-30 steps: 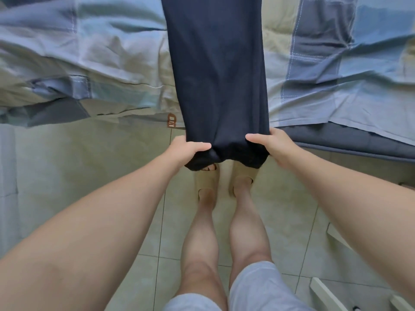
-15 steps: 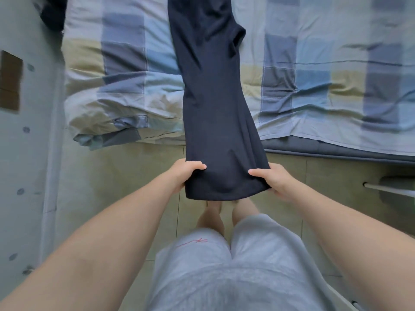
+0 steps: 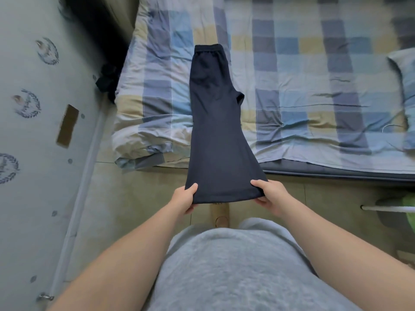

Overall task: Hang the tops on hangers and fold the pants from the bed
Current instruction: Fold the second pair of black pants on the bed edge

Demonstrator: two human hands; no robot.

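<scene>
A pair of dark navy pants (image 3: 215, 131) runs down the middle of the frame, laid lengthwise with one leg over the other. The elastic waistband lies flat on the bed (image 3: 303, 70) at upper centre, and the cloth stretches from there past the near edge of the mattress and out over the tiled floor (image 3: 125, 198). Both hands hold the hem end just below the centre of the frame. The left hand (image 3: 184, 198) grips the left corner, thumb on top of the cloth and fingers curled beneath it. The right hand (image 3: 269, 196) grips the right corner in the same way, thumb on top and fingers under the hem. The hem spans taut between the two hands, clear of the floor. The bed carries a rumpled checked cover in blue, grey and pale yellow, and a pillow (image 3: 406, 97) in the same check lies at the right edge of the frame. A dark bundle of cloth (image 3: 107, 81) sits in the upper left, between the bed and a pale panel (image 3: 33, 187) printed with wreath emblems. A beige slipper (image 3: 220, 213) shows on the floor just below the hem. The person's grey garment (image 3: 235, 270) fills the lower centre. A white bar (image 3: 386, 208) juts in from the right edge.
</scene>
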